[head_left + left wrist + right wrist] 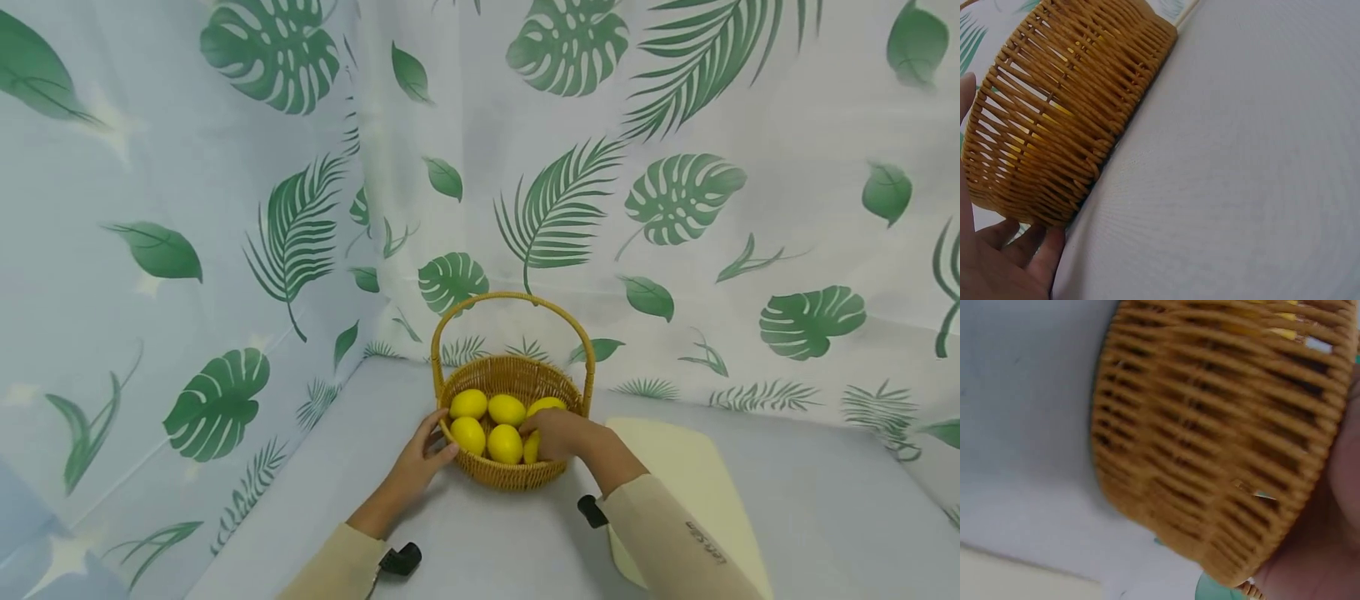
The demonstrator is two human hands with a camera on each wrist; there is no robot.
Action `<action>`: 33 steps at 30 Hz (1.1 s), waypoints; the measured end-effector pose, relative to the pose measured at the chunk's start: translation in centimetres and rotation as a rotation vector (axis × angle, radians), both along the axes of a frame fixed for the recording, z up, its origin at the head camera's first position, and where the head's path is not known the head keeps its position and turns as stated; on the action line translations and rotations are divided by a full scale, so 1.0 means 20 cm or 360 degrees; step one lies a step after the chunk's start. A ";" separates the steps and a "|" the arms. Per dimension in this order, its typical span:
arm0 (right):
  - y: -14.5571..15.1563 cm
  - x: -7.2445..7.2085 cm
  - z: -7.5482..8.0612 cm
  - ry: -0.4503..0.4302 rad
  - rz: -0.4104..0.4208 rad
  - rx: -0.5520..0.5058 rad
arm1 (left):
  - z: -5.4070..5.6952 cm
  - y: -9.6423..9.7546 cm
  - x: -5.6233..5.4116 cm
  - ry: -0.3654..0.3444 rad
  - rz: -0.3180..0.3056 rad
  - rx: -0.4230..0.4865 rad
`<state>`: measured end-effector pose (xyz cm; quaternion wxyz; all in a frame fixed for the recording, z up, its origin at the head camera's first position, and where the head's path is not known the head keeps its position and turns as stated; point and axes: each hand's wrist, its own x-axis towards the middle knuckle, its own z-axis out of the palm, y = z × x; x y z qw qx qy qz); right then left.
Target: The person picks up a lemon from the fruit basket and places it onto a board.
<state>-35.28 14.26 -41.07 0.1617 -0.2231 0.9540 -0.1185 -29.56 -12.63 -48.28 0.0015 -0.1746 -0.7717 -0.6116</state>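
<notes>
A brown wicker basket (510, 477) with a tall arched handle (513, 295) stands upright on the table. Inside it lie several yellow lemons (506, 410). My left hand (418, 457) holds the basket's left side, fingers at the rim and the thumb on the outer wall; in the left wrist view its fingertips (1054, 244) touch the wicker. Reaching over the front right rim, my right hand (564, 433) has its fingers curled round a lemon (531, 447), which it partly hides. In the right wrist view the basket wall (1210, 425) covers most of that hand.
A cream-coloured board (675, 450) lies on the table right of the basket, partly under the right sleeve (667, 533). Leaf-printed curtains (555, 208) rise behind and to the left. The light table surface (510, 542) runs in front of the basket.
</notes>
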 end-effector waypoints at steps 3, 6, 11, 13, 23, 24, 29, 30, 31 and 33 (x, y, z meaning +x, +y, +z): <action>0.01 -0.01 -0.01 0.0052 0.0005 -0.0034 | 0.02 0.00 0.01 -0.0005 0.0002 -0.0003; 0.03 0.00 -0.01 0.0136 0.0043 -0.0050 | 0.02 0.01 0.02 0.0003 -0.0006 -0.0021; 0.04 0.03 0.02 0.0297 0.0026 -0.0146 | 0.01 0.00 0.03 0.0031 -0.0003 -0.0064; 0.05 0.06 0.04 0.0370 0.0003 -0.0187 | 0.00 0.00 0.02 0.0032 -0.0006 -0.0073; 0.16 0.22 0.11 0.0693 -0.0060 -0.0443 | -0.13 0.00 -0.10 0.0067 0.0096 -0.0065; 0.17 0.24 0.11 0.0717 -0.0061 -0.0461 | -0.13 0.00 -0.10 0.0071 0.0098 -0.0062; 0.25 0.29 0.08 0.0789 -0.0097 -0.0517 | -0.14 0.00 -0.10 0.0070 0.0079 -0.0041; 0.26 0.30 0.07 0.0789 -0.0109 -0.0531 | -0.14 0.00 -0.10 0.0070 0.0078 -0.0045; 0.28 0.31 0.06 0.0791 -0.0126 -0.0536 | -0.15 0.00 -0.10 0.0070 0.0077 -0.0048; 0.30 0.32 0.04 0.0783 -0.0163 -0.0548 | -0.15 0.00 -0.09 0.0065 0.0077 -0.0053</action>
